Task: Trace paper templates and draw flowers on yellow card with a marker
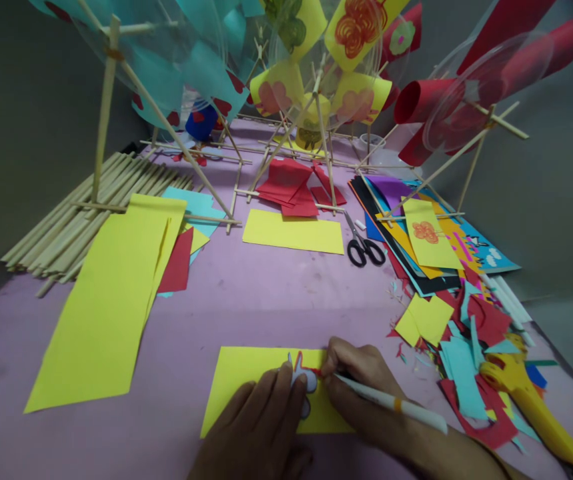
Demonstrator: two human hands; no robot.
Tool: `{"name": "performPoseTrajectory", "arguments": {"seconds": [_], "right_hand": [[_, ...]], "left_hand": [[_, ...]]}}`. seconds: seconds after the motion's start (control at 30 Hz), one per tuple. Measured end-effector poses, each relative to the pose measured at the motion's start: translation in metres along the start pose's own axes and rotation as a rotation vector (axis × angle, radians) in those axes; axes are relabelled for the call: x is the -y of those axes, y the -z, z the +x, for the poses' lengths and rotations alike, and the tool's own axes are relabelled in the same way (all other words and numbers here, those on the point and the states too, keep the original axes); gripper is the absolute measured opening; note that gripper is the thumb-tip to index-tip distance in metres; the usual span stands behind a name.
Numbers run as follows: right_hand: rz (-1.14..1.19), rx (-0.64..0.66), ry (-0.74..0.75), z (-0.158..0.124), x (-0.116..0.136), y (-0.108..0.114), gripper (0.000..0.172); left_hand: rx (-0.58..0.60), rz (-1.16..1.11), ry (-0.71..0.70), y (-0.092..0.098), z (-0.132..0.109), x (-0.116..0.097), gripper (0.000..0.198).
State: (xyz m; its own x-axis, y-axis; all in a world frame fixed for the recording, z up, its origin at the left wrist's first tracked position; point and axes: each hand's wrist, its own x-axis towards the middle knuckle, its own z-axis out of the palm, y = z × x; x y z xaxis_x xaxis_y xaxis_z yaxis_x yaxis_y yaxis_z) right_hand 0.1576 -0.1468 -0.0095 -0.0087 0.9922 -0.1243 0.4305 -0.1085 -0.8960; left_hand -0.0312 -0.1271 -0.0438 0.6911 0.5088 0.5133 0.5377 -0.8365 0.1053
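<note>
Near the table's front edge lies a yellow paper rectangle [227, 377]. My left hand [266, 413] rests flat on it, fingers stretched out, pressing down a small pale cutout [309, 382] with rounded lobes and thin prongs at its top. Part of the cutout is hidden under the fingers. My right hand [361, 373] is closed around a white marker [399, 405] with an orange band. The marker's tip is hidden behind the fingers, close to the cutout's right edge. Red lines show on the yellow paper around the cutout's upper part.
Black-handled scissors [363, 252] lie beyond my hands. Yellow sheets [96, 313] and wooden sticks [111, 207] are at left. At right are paper scraps [466, 373], a yellow glue gun [531, 400] and stacked coloured sheets [431, 283]. Stick frames with paper pinwheels [316, 87] stand behind.
</note>
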Motion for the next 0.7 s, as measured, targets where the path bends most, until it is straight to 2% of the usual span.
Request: {"name": "performPoseTrajectory", "arguments": {"seconds": [0.7], "right_hand": [[-0.039,0.006,0.014,-0.0012,0.0018,0.0036,0.014]], "left_hand": [[0.001,-0.010,0.002,0.0013,0.0004,-0.0003,0.044]]}}
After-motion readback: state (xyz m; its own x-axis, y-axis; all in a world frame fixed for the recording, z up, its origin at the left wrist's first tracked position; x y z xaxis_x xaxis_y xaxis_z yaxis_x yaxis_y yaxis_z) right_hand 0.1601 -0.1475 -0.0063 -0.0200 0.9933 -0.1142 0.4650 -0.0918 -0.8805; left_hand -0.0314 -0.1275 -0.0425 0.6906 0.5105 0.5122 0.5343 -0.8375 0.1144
